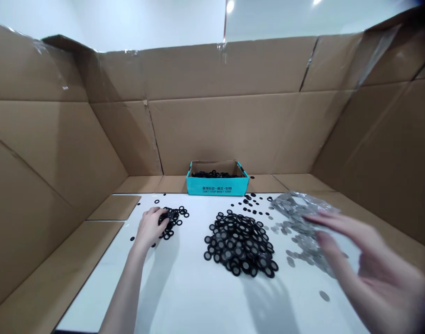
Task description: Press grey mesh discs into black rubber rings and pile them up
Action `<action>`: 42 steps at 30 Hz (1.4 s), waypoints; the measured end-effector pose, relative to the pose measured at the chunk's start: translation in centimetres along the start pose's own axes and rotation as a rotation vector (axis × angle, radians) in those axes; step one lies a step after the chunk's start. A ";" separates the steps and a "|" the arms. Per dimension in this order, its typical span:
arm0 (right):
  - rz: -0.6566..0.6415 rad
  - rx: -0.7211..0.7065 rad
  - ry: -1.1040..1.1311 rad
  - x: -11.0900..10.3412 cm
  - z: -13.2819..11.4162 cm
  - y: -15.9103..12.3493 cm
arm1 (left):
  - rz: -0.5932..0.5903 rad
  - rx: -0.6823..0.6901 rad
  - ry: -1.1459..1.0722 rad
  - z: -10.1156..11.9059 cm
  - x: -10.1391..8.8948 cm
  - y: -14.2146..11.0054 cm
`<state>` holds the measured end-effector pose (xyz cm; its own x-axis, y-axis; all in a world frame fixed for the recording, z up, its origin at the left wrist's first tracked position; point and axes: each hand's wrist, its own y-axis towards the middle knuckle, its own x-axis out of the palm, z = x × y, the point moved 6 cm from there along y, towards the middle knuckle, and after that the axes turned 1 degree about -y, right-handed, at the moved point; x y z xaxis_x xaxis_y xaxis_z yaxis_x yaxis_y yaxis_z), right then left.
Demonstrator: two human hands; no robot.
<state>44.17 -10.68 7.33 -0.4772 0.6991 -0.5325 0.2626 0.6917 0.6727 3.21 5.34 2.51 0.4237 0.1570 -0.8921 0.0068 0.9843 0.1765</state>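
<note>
My left hand (149, 228) rests on a small heap of black rubber rings (174, 220), its fingertips among them. Whether it grips a ring is hidden. To the right lies a larger heap of black rings with grey centres (240, 243). My right hand (368, 264) is blurred and spread open above loose grey metal discs (302, 246), holding nothing visible. Its fingertips are close to a crumpled clear plastic bag of grey discs (299, 206). A teal cardboard box (217, 184) at the back holds more black rings (212, 174).
The white table top (177, 287) is walled by brown cardboard sheets (226, 130) on the back and both sides. Several black rings lie scattered behind the larger heap, and a single grey disc (324, 295) lies toward the front right.
</note>
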 end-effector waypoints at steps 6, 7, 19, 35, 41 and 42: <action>-0.261 0.140 -0.327 3.2 11.8 -5.4 | -0.051 -0.180 0.142 -5.3 2.5 1.2; -0.298 0.166 -0.351 3.6 13.4 -6.7 | -0.057 -0.182 0.151 -5.4 2.5 1.3; -0.253 0.312 -0.196 4.6 16.0 -7.4 | -0.249 -0.143 0.149 -6.1 2.6 5.1; -0.197 0.210 0.404 10.3 5.2 3.9 | -0.319 0.000 -0.081 -0.7 1.0 9.7; -0.325 0.142 0.925 15.4 -5.4 6.9 | -0.465 0.334 -0.585 10.6 1.2 7.8; -0.329 0.138 0.987 15.9 -6.5 7.2 | -0.492 0.374 -0.654 12.1 1.1 7.2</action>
<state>33.01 4.21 7.02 -0.9982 0.0572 0.0189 0.0593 0.8788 0.4734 14.67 11.65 7.83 0.7256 -0.4648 -0.5074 0.5692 0.8198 0.0630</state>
